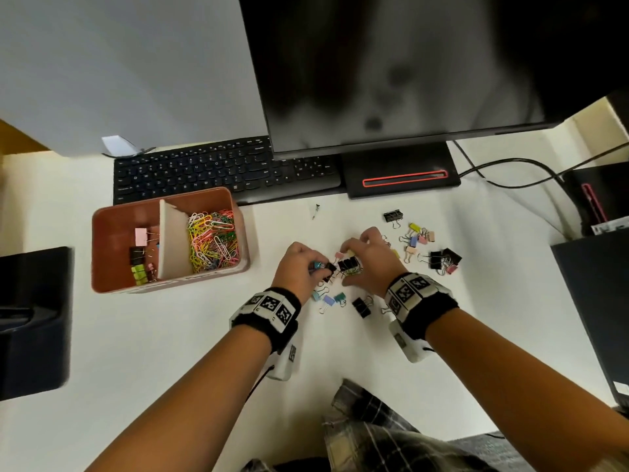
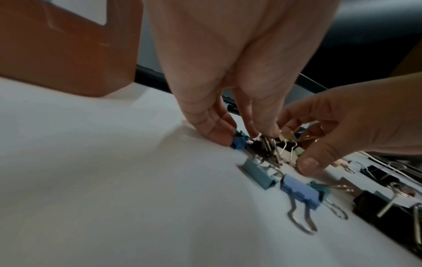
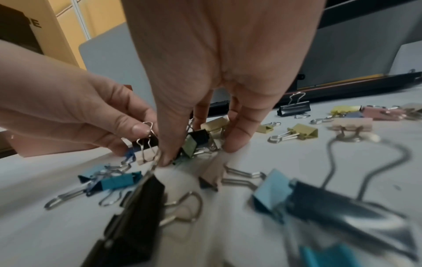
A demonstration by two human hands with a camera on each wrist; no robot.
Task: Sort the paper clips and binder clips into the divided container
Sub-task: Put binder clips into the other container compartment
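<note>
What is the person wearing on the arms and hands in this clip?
Both forearms are bare, with no sleeves or gloves. Each wrist carries a black fabric band topped with white tiles printed with black square fiducial markers: left wristband, right wristband. A white camera housing hangs beneath each band, and a thin black cord trails from the left one. The left hand and right hand show no rings.

Black keyboard [image 1: 224,172] behind; dark monitor [image 1: 408,69] above; perhaps a pin [image 1: 316,211]
</note>
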